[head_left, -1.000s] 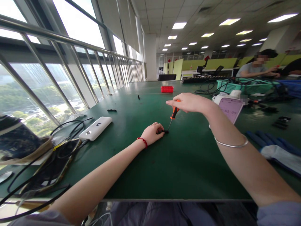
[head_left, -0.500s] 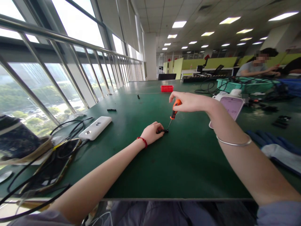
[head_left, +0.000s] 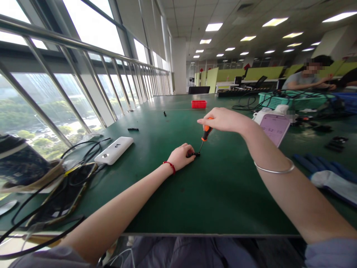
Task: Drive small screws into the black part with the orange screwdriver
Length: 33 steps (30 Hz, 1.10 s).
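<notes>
A: Where is the left hand [head_left: 182, 156]?
B: Just below the centre of the frame, fingers bent and pinched together. The left forearm [head_left: 122, 208] runs up to it from the lower left.
A: And the right hand [head_left: 223, 120]?
B: Higher, right of centre, back upward, closed in a grip. The right wrist [head_left: 247, 130] bends sharply; the right forearm [head_left: 281, 190] slants in from the lower right.

There is one screwdriver [head_left: 206, 133], one held black part [head_left: 197, 154], one red bin [head_left: 199, 106], one white power bank [head_left: 114, 150] and two bracelets [head_left: 173, 168] [head_left: 275, 172].
</notes>
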### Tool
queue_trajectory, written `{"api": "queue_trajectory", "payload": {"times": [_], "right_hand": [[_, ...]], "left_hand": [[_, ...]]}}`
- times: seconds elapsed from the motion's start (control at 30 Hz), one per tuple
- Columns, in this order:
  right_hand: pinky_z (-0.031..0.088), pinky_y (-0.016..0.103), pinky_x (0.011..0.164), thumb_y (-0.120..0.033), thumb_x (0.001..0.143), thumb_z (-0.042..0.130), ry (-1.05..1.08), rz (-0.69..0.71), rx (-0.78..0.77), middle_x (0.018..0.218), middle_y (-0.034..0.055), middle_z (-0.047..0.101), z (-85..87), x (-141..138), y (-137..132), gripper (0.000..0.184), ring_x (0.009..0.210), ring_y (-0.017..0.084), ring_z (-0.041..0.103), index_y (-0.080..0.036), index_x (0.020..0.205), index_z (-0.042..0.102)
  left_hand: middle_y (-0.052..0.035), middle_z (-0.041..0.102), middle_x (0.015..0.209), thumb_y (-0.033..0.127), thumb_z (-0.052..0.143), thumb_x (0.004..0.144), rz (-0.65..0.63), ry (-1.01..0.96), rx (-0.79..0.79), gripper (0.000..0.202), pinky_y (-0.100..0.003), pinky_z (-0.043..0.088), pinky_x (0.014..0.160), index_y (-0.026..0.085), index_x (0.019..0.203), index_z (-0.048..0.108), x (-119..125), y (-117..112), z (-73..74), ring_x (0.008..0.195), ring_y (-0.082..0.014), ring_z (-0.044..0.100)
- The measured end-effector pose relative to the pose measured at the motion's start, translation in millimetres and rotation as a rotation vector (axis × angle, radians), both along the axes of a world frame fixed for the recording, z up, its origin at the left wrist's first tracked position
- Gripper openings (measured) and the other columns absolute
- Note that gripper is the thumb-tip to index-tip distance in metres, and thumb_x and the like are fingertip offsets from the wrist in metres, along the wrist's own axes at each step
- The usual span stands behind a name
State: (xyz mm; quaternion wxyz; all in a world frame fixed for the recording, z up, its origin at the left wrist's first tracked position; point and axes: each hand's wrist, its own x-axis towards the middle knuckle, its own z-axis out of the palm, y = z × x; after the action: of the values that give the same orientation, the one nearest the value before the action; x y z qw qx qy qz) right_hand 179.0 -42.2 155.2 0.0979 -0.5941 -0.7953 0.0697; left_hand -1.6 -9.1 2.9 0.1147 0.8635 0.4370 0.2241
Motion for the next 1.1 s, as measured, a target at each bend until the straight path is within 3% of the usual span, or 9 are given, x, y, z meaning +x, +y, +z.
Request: {"api": "queue_trajectory", "payload": {"times": [0.13,0.3,0.43,0.6,0.67,0.73,0.9,1.03,1.1], "right_hand": [[0.033,0.025,0.056,-0.042,0.079,0.053,0.008,0.042,0.011,0.084,0.0037,0.064,0.3,0.4,1.1,0.030,0.062,0.013,0.053,-0.023,0.100,0.061],[0.032,0.027,0.054,-0.053,0.086,0.036,-0.027,-0.025,-0.059,0.062,0.0040,0.058,1.8,2.9,0.9,0.043,0.053,0.014,0.050,-0.018,0.091,0.062],[0.034,0.026,0.057,-0.046,0.081,0.050,-0.017,0.040,-0.013,0.080,0.0044,0.063,2.0,4.8,1.7,0.033,0.062,0.014,0.054,-0.021,0.101,0.059],[0.034,0.028,0.057,-0.053,0.087,0.036,-0.032,-0.040,-0.055,0.063,0.0046,0.060,1.0,4.6,3.0,0.046,0.054,0.015,0.053,-0.017,0.094,0.064],[0.035,0.026,0.057,-0.046,0.083,0.047,-0.008,0.023,-0.020,0.077,0.0048,0.065,0.6,4.4,2.7,0.037,0.059,0.015,0.055,-0.020,0.106,0.060],[0.036,0.025,0.058,-0.041,0.078,0.056,0.014,0.073,-0.011,0.093,0.0055,0.066,0.3,4.0,2.4,0.040,0.065,0.015,0.056,-0.023,0.113,0.056],[0.036,0.028,0.059,-0.052,0.084,0.040,-0.024,-0.049,-0.013,0.086,0.0076,0.066,-0.2,3.7,4.0,0.042,0.069,0.018,0.058,-0.020,0.087,0.066],[0.036,0.026,0.058,-0.043,0.079,0.052,0.028,-0.004,0.032,0.091,0.0045,0.065,-1.0,4.4,5.6,0.029,0.065,0.015,0.055,-0.022,0.096,0.062],[0.035,0.025,0.055,-0.043,0.077,0.054,0.057,0.001,0.013,0.084,0.0044,0.064,-1.3,3.5,4.8,0.029,0.060,0.013,0.054,-0.020,0.094,0.061]], "left_hand": [[-0.0020,0.057,0.085,0.029,0.056,0.076,-0.004,0.003,0.002,0.014,-0.026,0.045,0.064,0.018,0.084,0.059,-0.4,0.6,-0.5,0.072,-0.0141,0.055],[-0.0019,0.056,0.086,0.030,0.056,0.076,-0.005,0.008,0.008,0.015,-0.026,0.045,0.064,0.018,0.085,0.059,-0.5,0.6,-0.4,0.072,-0.0142,0.055],[-0.0019,0.056,0.085,0.029,0.056,0.076,-0.006,0.006,0.004,0.014,-0.025,0.045,0.063,0.018,0.084,0.059,-0.4,0.3,-0.2,0.072,-0.0140,0.055],[-0.0019,0.056,0.084,0.030,0.055,0.076,0.001,0.014,-0.001,0.014,-0.026,0.045,0.063,0.018,0.084,0.059,-0.3,0.3,-0.1,0.073,-0.0143,0.055],[-0.0021,0.056,0.085,0.030,0.055,0.076,0.000,0.013,-0.002,0.015,-0.026,0.045,0.063,0.018,0.084,0.059,-0.3,0.2,-0.1,0.073,-0.0145,0.055],[-0.0022,0.056,0.085,0.030,0.055,0.077,-0.005,0.008,0.003,0.015,-0.026,0.045,0.063,0.018,0.084,0.059,-0.5,0.2,-0.3,0.073,-0.0145,0.055],[-0.0018,0.056,0.085,0.030,0.055,0.076,-0.001,0.011,0.012,0.014,-0.026,0.045,0.063,0.018,0.083,0.059,-0.8,0.2,-0.7,0.072,-0.0142,0.055],[-0.0019,0.056,0.085,0.030,0.055,0.077,-0.007,0.007,0.007,0.014,-0.026,0.045,0.063,0.018,0.084,0.059,-0.9,0.1,-0.5,0.073,-0.0143,0.055],[-0.0019,0.056,0.085,0.030,0.055,0.077,-0.013,0.003,0.010,0.014,-0.026,0.045,0.063,0.018,0.084,0.059,-0.9,0.1,-0.4,0.072,-0.0142,0.055]]}}
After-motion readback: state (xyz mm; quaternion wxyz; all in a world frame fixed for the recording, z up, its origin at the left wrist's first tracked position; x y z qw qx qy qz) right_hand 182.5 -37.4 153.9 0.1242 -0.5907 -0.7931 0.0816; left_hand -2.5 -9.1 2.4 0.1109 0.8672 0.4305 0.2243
